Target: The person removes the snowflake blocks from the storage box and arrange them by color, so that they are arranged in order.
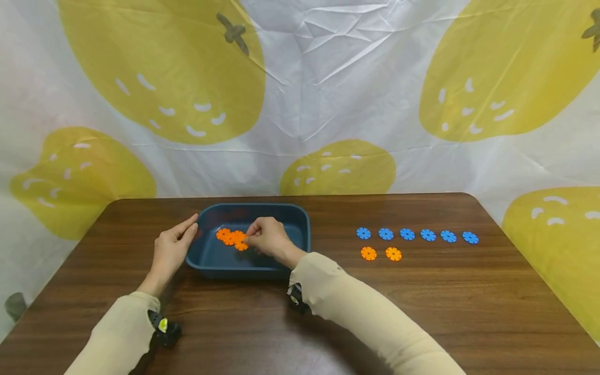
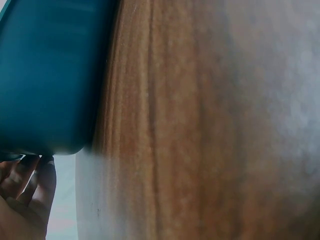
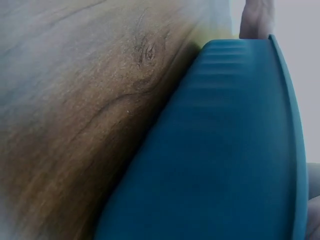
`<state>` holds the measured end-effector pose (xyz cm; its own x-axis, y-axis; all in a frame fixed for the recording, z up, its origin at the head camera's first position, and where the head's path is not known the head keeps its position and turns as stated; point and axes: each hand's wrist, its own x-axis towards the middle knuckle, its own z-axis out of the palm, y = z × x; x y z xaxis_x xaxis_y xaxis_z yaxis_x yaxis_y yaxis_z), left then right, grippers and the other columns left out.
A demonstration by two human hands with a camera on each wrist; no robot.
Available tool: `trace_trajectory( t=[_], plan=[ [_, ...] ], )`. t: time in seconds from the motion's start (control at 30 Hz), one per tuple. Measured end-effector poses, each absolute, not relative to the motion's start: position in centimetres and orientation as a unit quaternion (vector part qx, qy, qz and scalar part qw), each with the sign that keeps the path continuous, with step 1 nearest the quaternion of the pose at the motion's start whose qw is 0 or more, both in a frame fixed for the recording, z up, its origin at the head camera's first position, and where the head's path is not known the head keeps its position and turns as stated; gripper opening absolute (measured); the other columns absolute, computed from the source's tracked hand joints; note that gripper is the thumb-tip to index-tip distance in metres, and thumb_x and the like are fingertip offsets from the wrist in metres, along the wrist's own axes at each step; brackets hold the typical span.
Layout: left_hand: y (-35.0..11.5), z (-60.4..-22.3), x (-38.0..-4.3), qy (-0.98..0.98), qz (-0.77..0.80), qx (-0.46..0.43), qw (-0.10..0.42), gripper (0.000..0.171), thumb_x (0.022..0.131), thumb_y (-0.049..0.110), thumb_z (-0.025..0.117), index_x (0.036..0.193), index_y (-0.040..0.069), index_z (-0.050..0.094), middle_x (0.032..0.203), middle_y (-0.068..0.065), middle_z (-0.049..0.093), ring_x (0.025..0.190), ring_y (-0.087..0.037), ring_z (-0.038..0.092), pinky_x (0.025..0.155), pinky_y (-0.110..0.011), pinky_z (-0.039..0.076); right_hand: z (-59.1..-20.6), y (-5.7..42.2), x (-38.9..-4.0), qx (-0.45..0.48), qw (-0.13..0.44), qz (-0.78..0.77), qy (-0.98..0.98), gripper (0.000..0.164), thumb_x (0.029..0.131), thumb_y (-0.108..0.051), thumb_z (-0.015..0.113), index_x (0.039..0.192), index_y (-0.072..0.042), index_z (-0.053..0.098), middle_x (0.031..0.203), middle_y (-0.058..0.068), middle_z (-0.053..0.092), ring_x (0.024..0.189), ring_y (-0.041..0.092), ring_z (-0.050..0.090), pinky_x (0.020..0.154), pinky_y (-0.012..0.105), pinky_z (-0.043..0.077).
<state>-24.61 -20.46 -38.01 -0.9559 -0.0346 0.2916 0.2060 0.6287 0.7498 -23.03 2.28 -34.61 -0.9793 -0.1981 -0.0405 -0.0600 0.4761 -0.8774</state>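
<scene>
A dark blue tray [image 1: 248, 271] stands on the table, with several flat orange notched discs [image 1: 223, 234] clustered inside it. My right hand [image 1: 272, 239] reaches over the near side of the tray and pinches an orange notched disc [image 1: 241, 246] at the cluster's right end; the fingertips partly cover it. At the tray's left end, my left hand [image 1: 171, 250] touches the rim with fairly straight fingers and thumb. The left wrist view shows those fingers [image 2: 44, 182] against the tray's outer wall [image 2: 50, 75]. In the right wrist view, the tray wall [image 3: 210, 140] hides most of the right hand [image 3: 314, 205].
Right of the tray, several blue notched discs [image 1: 407, 234] lie in a row on the wooden table [image 1: 445, 312]. Two orange discs [image 1: 369, 253] lie below that row. A white curtain [image 1: 328, 67] with yellow fruit prints hangs behind the table's back edge.
</scene>
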Motion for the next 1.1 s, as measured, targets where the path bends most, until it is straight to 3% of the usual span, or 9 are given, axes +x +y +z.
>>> trace_trajectory(
  t=[0.33, 0.53, 0.83, 1.1],
  plan=[
    [-20.4, -38.1, -24.5, -0.889, -0.434, -0.056, 0.133, 0.042, 0.097, 0.033, 0.051, 0.135, 0.015, 0.053, 0.108, -0.019, 0.067, 0.108, -0.036, 0.060, 0.090, -0.050, 0.046, -33.8, 4.0, -22.3, -0.082, 0.065, -0.532, 0.840, 0.007, 0.087, -0.007, 0.067, 0.090, -0.002, 0.063, 0.084, 0.018, 0.068, 0.057, 0.015, 0.056, 0.062, 0.037, 0.056],
    [-20.4, -38.0, -24.5, -0.890, -0.431, -0.055, 0.136, 0.042, 0.097, 0.031, 0.051, 0.135, 0.013, 0.053, 0.113, -0.018, 0.065, 0.110, -0.037, 0.059, 0.091, -0.051, 0.045, -33.1, 5.6, -21.7, -0.092, 0.064, -0.547, 0.830, 0.010, 0.087, -0.007, 0.066, 0.093, 0.000, 0.062, 0.090, 0.025, 0.067, 0.055, 0.012, 0.053, 0.057, 0.029, 0.054],
    [-20.4, -38.1, -24.5, -0.890, -0.432, -0.054, 0.136, 0.041, 0.097, 0.029, 0.052, 0.135, 0.013, 0.053, 0.108, -0.019, 0.067, 0.109, -0.037, 0.059, 0.092, -0.051, 0.045, -32.5, 8.9, -21.2, -0.096, 0.045, -0.549, 0.829, 0.011, 0.088, -0.005, 0.064, 0.095, 0.003, 0.061, 0.072, 0.007, 0.063, 0.053, 0.011, 0.052, 0.054, 0.026, 0.051],
    [-20.4, -38.2, -24.6, -0.891, -0.428, -0.050, 0.143, 0.041, 0.097, 0.031, 0.053, 0.133, 0.012, 0.055, 0.110, -0.019, 0.066, 0.112, -0.037, 0.058, 0.095, -0.052, 0.042, -32.8, 12.3, -20.7, -0.072, 0.028, -0.572, 0.817, 0.013, 0.088, -0.005, 0.064, 0.095, 0.005, 0.059, 0.067, 0.004, 0.059, 0.053, 0.010, 0.049, 0.052, 0.024, 0.048]
  ],
)
